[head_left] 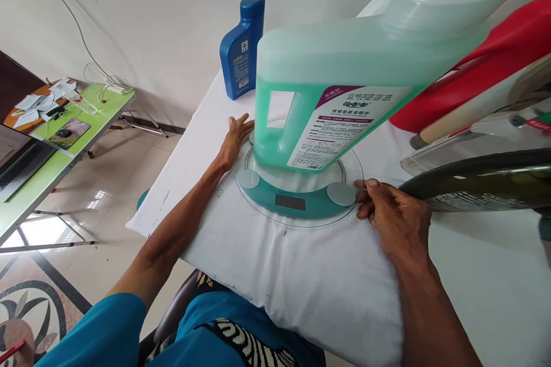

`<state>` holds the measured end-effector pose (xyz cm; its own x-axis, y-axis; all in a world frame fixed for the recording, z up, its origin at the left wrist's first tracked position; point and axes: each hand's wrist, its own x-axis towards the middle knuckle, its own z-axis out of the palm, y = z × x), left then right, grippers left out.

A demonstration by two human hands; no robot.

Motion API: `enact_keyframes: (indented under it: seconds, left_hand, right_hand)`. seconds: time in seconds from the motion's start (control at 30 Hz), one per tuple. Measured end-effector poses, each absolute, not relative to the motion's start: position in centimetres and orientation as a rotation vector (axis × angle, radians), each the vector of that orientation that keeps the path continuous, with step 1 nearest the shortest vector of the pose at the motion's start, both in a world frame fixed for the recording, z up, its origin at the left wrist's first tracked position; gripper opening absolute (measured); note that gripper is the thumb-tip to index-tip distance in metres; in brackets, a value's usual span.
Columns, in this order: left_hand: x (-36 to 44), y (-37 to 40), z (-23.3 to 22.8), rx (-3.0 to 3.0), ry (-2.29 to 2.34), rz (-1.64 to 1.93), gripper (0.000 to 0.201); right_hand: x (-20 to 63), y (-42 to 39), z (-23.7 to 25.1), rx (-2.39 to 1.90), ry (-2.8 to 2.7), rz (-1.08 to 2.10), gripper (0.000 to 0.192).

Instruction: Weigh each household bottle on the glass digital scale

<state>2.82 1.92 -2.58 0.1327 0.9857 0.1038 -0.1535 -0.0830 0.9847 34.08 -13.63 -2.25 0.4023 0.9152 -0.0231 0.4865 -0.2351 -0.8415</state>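
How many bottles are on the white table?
2. A big green jug stands on the round glass scale, between the left hand and right hand. A blue bottle stands behind it by the wall. Others may be hidden.

Two bare arms come up from the bottom of the frame. The left hand (232, 140) and the right hand (394, 212) wear no gloves, rings or watches. A short teal-blue sleeve (101, 332) covers the left upper arm at the lower left. At the bottom middle, the same teal-blue clothing (241, 327) shows a patch with black and white stripes.
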Motion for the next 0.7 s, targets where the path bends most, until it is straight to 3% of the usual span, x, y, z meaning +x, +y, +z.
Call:
enact_keyframes:
  seconds: [0.3, 0.7]
  left_hand:
    - [3.01, 1.26, -1.67, 1.262, 0.993, 1.111, 0.093]
    - [3.0, 2.0, -2.14, 1.358, 1.011, 1.102, 0.1]
  right_hand:
    - [34.02, -13.27, -2.77, -1.748, -1.018, 0.786, 0.048]
    - [33.44, -12.78, -2.3, -1.628, -0.823, 0.879, 0.055]
